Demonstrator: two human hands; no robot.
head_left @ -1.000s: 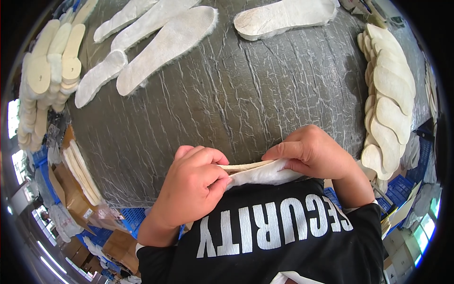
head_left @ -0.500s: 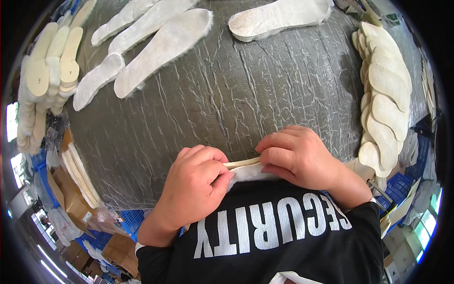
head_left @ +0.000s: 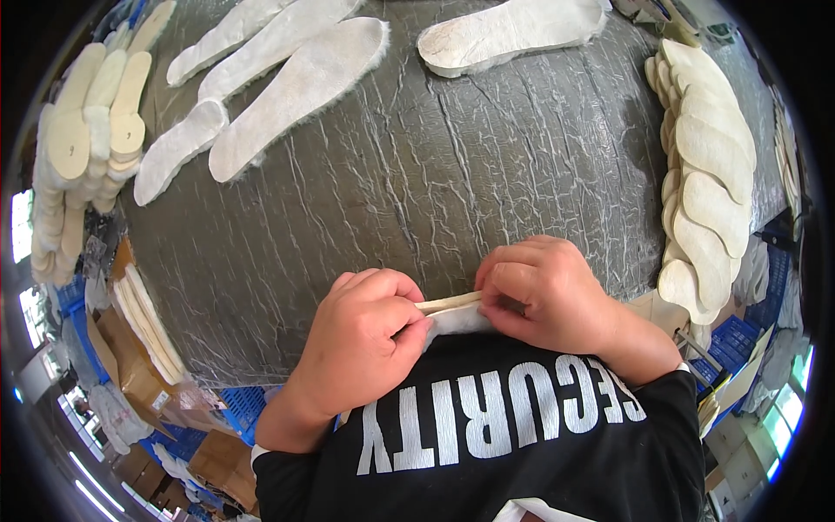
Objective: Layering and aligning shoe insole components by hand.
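A pale fleece insole [head_left: 454,319] is held edge-on at the near side of the table, close against my black shirt. It shows a thin cream layer along the top and white fluff below. My left hand [head_left: 361,335] pinches its left end between thumb and fingers. On the other end, my right hand [head_left: 544,291] has thumb and fingertips closed over the edge. Both hands hide the insole's ends. Beyond them lie several whitish fleece-edged insoles, one [head_left: 300,100] at the far left and another [head_left: 513,35] at the far middle.
The table has a dark, wrinkled cover [head_left: 417,183]. Overlapping cream insole pieces [head_left: 709,183] line its right edge; stacked insoles [head_left: 87,130] stand at the far left. More cream pieces [head_left: 148,322] sit by the left edge. Cardboard boxes [head_left: 135,365] and a blue crate [head_left: 239,409] are below.
My right hand has shifted slightly and its fingers have curled closer over the insole's edge. The left hand keeps its pinch, almost unmoved. The other insoles lie as before.
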